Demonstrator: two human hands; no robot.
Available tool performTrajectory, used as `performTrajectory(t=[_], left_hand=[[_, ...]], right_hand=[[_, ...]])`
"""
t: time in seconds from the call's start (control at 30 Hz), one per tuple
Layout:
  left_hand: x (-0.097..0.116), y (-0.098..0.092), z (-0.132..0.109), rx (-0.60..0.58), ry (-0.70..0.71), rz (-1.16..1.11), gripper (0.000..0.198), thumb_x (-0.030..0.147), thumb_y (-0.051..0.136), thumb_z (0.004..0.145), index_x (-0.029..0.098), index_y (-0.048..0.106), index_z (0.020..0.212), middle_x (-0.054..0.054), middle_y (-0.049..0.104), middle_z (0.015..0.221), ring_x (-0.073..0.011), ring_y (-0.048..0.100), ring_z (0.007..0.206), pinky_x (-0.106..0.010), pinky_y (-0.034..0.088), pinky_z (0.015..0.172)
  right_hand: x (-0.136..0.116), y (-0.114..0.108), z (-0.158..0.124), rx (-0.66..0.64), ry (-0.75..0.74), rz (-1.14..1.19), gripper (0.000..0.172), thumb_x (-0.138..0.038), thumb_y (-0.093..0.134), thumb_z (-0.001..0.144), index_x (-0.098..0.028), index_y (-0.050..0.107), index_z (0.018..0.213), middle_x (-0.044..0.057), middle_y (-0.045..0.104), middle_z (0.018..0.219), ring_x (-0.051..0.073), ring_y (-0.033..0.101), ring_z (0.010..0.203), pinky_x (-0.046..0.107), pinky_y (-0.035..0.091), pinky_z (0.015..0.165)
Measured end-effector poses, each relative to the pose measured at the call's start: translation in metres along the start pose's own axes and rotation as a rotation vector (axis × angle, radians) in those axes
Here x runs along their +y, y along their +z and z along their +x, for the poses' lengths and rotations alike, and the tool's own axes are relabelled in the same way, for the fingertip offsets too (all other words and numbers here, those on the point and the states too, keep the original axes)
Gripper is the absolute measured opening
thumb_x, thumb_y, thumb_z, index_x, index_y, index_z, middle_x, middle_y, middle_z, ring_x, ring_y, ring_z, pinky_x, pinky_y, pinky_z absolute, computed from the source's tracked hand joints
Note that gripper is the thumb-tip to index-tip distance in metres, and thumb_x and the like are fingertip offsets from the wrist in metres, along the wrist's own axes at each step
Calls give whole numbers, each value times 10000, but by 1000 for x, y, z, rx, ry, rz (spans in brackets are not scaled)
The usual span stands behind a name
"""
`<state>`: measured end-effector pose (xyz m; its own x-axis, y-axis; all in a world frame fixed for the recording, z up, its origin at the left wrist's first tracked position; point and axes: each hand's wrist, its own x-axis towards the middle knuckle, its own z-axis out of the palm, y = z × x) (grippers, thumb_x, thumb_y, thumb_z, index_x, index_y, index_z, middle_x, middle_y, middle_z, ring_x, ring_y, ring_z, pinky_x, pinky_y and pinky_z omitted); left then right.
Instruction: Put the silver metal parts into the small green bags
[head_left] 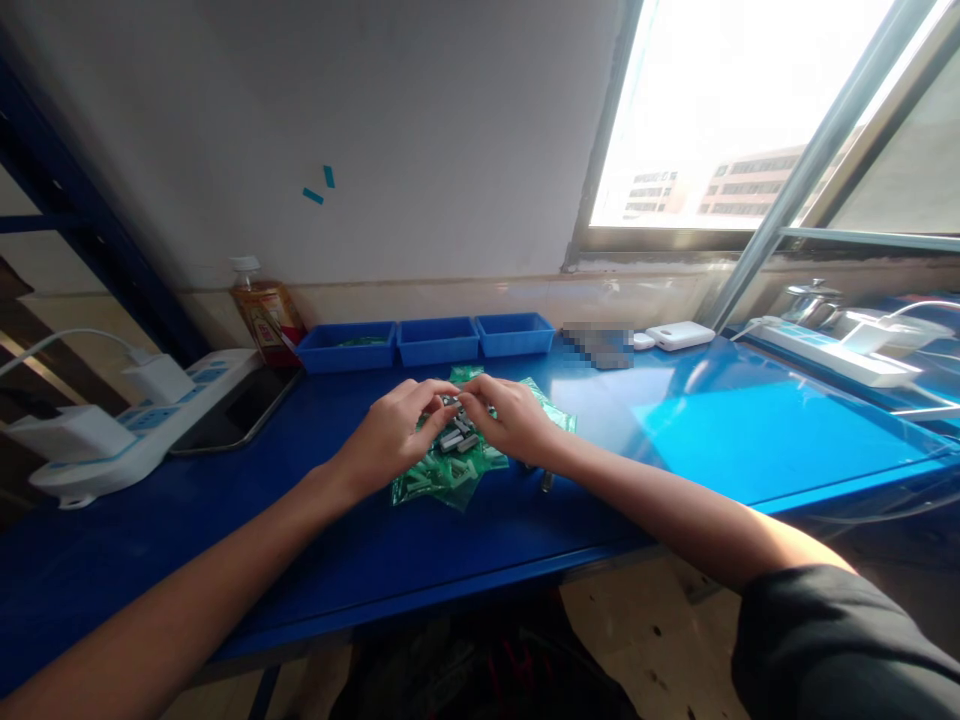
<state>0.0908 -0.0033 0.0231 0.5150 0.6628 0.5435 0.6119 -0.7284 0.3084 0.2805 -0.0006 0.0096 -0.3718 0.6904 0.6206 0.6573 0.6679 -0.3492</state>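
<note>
My left hand [397, 428] and my right hand [508, 415] meet over a heap of green plastic bags [450, 468] in the middle of the blue table [712, 430]. Their fingertips pinch together on a small grey part [451, 402] held just above the heap. More small grey parts [459, 440] lie on the bags under my fingers. One loose grey part [547, 482] rests on the table under my right wrist.
Three blue trays [439, 341] stand in a row at the back against the wall, a bottle of amber liquid [264, 315] left of them. A white power strip [142, 425] and a dark phone [236, 412] lie at left. White devices and another strip [832, 352] lie at right.
</note>
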Motion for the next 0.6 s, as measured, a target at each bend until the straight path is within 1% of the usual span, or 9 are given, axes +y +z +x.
performTrajectory(t=[0.03,0.1,0.2,0.3,0.33,0.4,0.47,0.5,0.6], left_hand=[[0,0,-1,-1,6,3,279,371,486,900,200,583,1097,-28,626,828,-172,599,784,-290,470,719],[0,1,-2,4,25,7,281,359,532,872,202,564,1103,-30,613,844,-176,599,806,-296,477,727],[-1,1,-2,15,37,26,249,350,570,843,196,567,1038,-41,615,880,-187,599,839,-312,483,754],[-2,1,-2,28,52,53,192,343,536,865,188,579,969,-51,623,885,-194,593,852,-322,482,768],[-3,1,-2,34,56,61,190,340,516,878,185,583,964,-55,626,890,-196,590,858,-324,480,774],[-3,0,-1,44,55,73,206,334,476,901,177,590,972,-62,631,898,-199,586,865,-329,475,780],[-3,0,-1,43,49,76,223,328,444,918,172,595,970,-62,636,896,-199,584,866,-330,471,780],[-3,-1,-1,40,50,73,228,326,431,924,172,595,963,-60,638,895,-198,583,867,-329,469,782],[-3,-2,0,11,59,59,252,318,388,944,177,595,922,-49,642,882,-190,584,859,-324,460,784]], right_hand=[[0,0,0,-3,19,-1,182,-300,440,918,-184,556,839,27,651,738,128,570,641,220,359,600],[0,1,1,-7,52,5,181,-286,440,916,-186,551,814,24,647,726,128,564,627,221,354,592],[0,3,1,-6,78,36,175,-287,445,913,-189,544,808,22,639,716,130,559,619,223,356,589],[-1,2,0,-6,69,67,184,-306,442,915,-190,536,807,15,624,706,123,550,615,221,366,594],[-1,2,0,-8,57,80,173,-314,444,915,-191,535,833,9,616,700,121,550,618,219,371,597],[-2,0,-1,-9,17,109,157,-333,477,899,-192,526,946,-7,598,701,118,553,629,215,384,606],[-3,-3,-2,-8,-44,112,244,-341,531,865,-193,495,1055,-9,592,739,121,556,656,217,396,619],[-3,-5,-2,-7,-79,101,259,-331,544,855,-193,492,1069,-1,596,770,122,557,674,219,400,628],[-5,-8,-1,1,-146,61,143,-283,507,875,-189,531,980,30,616,839,126,558,717,225,407,657]])
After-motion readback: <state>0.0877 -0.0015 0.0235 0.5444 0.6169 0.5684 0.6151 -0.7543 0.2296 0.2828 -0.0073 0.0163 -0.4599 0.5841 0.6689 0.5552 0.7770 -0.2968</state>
